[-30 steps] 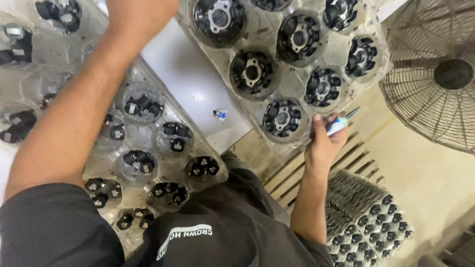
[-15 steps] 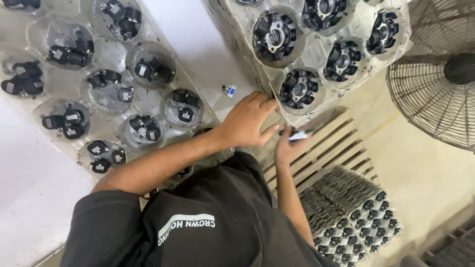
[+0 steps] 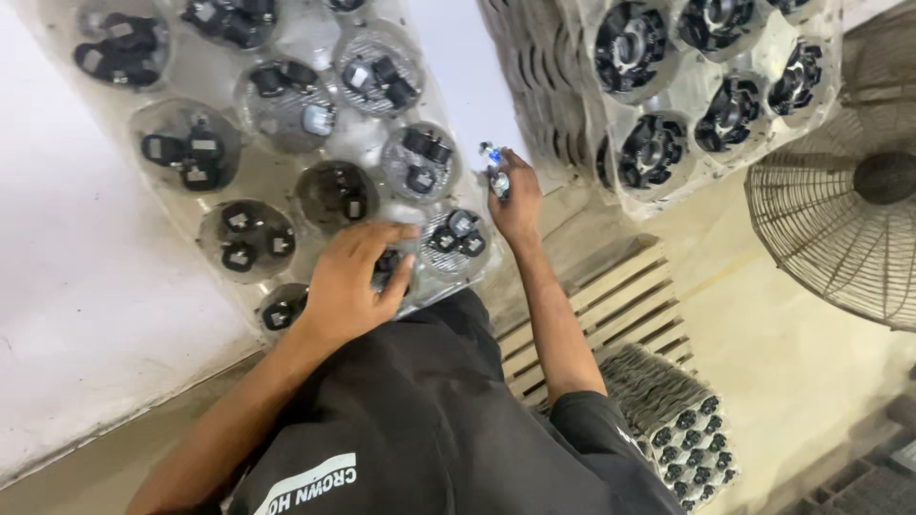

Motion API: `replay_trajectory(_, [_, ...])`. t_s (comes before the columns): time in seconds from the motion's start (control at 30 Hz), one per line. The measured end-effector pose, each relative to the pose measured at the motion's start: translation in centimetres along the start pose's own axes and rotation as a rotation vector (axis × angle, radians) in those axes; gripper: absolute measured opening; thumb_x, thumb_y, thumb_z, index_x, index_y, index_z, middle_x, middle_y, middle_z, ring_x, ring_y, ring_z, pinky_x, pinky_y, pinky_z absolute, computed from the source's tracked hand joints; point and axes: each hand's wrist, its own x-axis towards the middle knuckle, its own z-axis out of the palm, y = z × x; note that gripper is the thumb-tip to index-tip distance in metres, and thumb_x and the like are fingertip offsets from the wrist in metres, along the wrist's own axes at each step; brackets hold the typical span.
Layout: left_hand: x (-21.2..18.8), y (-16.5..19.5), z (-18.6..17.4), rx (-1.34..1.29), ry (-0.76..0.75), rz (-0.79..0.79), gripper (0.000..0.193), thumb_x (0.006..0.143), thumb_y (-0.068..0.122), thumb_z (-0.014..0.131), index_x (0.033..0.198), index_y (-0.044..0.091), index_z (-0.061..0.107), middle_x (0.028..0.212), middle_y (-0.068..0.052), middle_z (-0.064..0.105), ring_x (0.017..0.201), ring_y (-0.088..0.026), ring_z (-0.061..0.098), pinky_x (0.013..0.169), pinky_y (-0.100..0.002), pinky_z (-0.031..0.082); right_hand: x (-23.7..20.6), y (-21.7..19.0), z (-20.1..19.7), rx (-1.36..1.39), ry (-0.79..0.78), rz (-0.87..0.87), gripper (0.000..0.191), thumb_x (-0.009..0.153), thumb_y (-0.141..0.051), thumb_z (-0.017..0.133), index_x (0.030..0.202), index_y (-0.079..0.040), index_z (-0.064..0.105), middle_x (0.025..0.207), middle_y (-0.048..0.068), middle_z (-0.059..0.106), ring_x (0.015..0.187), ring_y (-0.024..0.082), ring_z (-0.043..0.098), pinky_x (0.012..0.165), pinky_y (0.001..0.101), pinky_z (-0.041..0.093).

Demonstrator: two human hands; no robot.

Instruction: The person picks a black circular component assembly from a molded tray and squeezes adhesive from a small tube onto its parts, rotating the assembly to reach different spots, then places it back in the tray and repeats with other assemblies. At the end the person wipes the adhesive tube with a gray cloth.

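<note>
Head view, looking down. L hand (image 3: 355,281) flat on near edge of clear tray (image 3: 181,215), fingers spread, tips over a cup holding black parts (image 3: 389,270); open, pressing rather than gripping, nothing pinched as far as seen. R hand (image 3: 515,202) closed round a small tool (image 3: 496,174), blue-white tip poking up past the knuckles toward tray corner.

Key relation: parts cup sits directly under L fingertips, just left of R hand. Tool lies to the right of that cup, near but apart, long axis roughly upright in frame, pointing away from body. L hand nearer the parts; R hand nearer the gap between the two trays. Next cup of black parts (image 3: 454,234) between the two hands, closest to tool tip.

Around: tray cups in rows, each with two or three black parts. Second tray stack (image 3: 563,105) to the right, tilted, holding black round hubs (image 3: 651,151). Slatted pallet (image 3: 611,305) below R forearm. More stacked trays (image 3: 682,429) on floor by R elbow. Wire fan guard (image 3: 840,229) far right. Dark shirt (image 3: 420,420) fills bottom centre.
</note>
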Motion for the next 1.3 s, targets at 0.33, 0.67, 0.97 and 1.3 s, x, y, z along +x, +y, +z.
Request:
replay_trajectory(0.33, [-13.9, -8.1, -13.0, 0.024, 0.364, -0.237, 0.023, 0.089, 0.008, 0.073, 0.112, 0.008, 0.068, 0.112, -0.009, 0.074, 0.105, -0.032, 0.069, 0.092, -0.043, 0.053, 0.0, -6.3, 5.1, -0.228, -0.101, 0.108, 0.033, 0.095, -0.012, 0.071, 0.128, -0.009, 0.072, 0.101, 0.018, 0.069, 0.091, 0.038, 0.067, 0.079, 0.0503, 0.052])
replay_trajectory(0.67, [-18.0, -12.7, -14.6, 0.036, 0.617, -0.143, 0.024, 0.091, 0.005, 0.072, 0.114, 0.009, 0.068, 0.110, -0.007, 0.074, 0.102, -0.029, 0.071, 0.090, -0.040, 0.055, -2.9, -10.7, 8.1, -0.081, 0.002, -0.185, 0.038, 0.097, -0.017, 0.074, 0.129, 0.002, 0.065, 0.113, 0.023, 0.069, 0.102, 0.040, 0.068, 0.087, 0.0496, 0.055])
replay_trajectory(0.97, [-22.0, -17.1, -10.9, 0.037, 0.644, 0.095, 0.026, 0.091, 0.001, 0.075, 0.112, 0.011, 0.066, 0.112, -0.002, 0.074, 0.106, -0.023, 0.073, 0.097, -0.041, 0.057, -7.4, -7.3, 10.5, -0.039, 0.197, -0.189, 0.036, 0.105, -0.014, 0.073, 0.133, 0.007, 0.064, 0.123, 0.025, 0.070, 0.114, 0.039, 0.071, 0.098, 0.0472, 0.059])
replay_trajectory(1.3, [-32.6, -15.3, -3.1, -0.150, 0.765, 0.181, 0.022, 0.090, -0.001, 0.075, 0.107, 0.011, 0.069, 0.108, -0.004, 0.075, 0.097, -0.022, 0.074, 0.084, -0.035, 0.059, -20.2, -6.4, 7.0, 0.010, 0.528, -0.156, 0.031, 0.113, -0.010, 0.071, 0.136, 0.009, 0.063, 0.133, 0.026, 0.071, 0.125, 0.036, 0.073, 0.108, 0.0435, 0.062])
